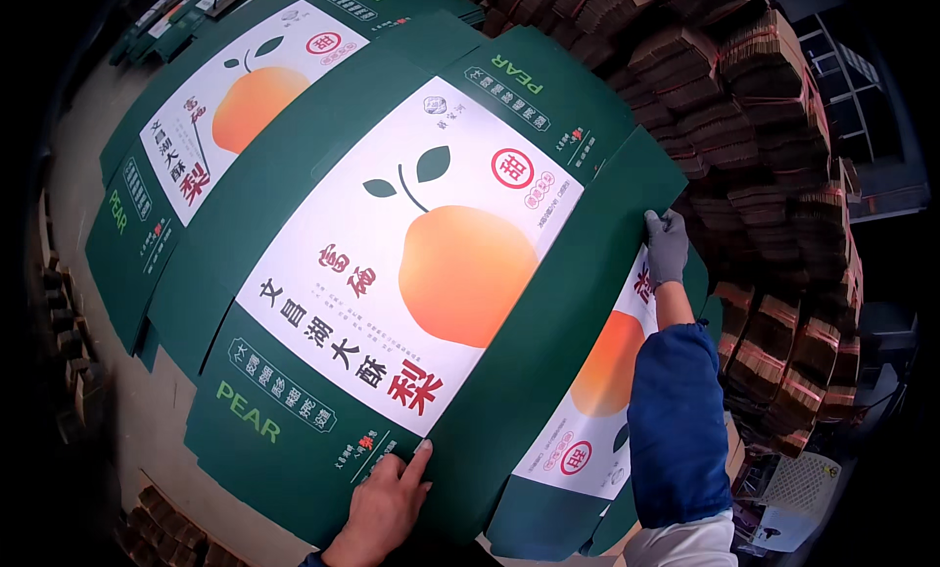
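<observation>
A large flat carton blank [470,273], dark green with white panels and a printed orange pear, spreads out in front of me. My left hand [384,503] is bare and lies on its near edge, the index finger stretched out at the corner of the middle white panel and the other fingers bent. Farther right, my right hand [668,249], in a grey glove, is closed at the blank's right edge, above the smaller pear panel. Its fingertips are partly hidden. A blue sleeve cover [681,420] wraps my right forearm.
Tall stacks of brown folded cardboard [764,126] stand along the right side and the back. More cardboard bundles [171,528] sit low at the near left. A white plastic crate [798,494] is at the lower right. Grey floor [83,156] shows on the left.
</observation>
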A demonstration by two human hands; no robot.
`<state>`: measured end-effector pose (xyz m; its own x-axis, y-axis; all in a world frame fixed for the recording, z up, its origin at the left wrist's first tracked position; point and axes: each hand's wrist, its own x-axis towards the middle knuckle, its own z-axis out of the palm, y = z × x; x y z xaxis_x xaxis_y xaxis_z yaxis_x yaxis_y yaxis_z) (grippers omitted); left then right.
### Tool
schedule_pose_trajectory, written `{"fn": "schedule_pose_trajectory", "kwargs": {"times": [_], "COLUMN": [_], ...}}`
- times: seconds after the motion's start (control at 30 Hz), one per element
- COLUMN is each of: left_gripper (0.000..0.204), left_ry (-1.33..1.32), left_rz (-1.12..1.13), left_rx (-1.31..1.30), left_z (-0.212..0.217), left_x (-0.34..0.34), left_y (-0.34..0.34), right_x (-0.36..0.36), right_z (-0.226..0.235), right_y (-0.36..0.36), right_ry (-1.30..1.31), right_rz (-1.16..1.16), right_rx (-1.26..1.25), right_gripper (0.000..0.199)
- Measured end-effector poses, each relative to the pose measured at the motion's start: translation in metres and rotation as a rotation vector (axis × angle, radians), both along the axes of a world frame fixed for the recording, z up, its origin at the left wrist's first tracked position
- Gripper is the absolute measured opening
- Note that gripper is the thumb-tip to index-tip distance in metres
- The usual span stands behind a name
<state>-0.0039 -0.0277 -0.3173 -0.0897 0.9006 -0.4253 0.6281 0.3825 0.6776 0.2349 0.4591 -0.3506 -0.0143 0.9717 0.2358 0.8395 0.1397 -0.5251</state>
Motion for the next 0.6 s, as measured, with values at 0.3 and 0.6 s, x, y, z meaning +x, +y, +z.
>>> {"fn": "schedule_pose_trajectory", "kwargs": {"times": [0.3,0.6], "left_gripper": [0.059,0.06], "left_ry": [-0.032,-0.04], "left_rz": [0.02,0.005], "left_rx": [0.025,0.013], "left_z": [0.004,0.002], "left_x": [-0.003,-0.004], "left_y": [0.004,0.005], "right_x": [0.001,0.001], "right_z": [0.002,-0.001], "right_y": [-0.011,-0.008], "right_ry": [-0.022,0.006], "right_rz": [-0.067,-0.037], "right_rx": [-0.08,-0.033], "right_gripper": [0.048,0.048]}}
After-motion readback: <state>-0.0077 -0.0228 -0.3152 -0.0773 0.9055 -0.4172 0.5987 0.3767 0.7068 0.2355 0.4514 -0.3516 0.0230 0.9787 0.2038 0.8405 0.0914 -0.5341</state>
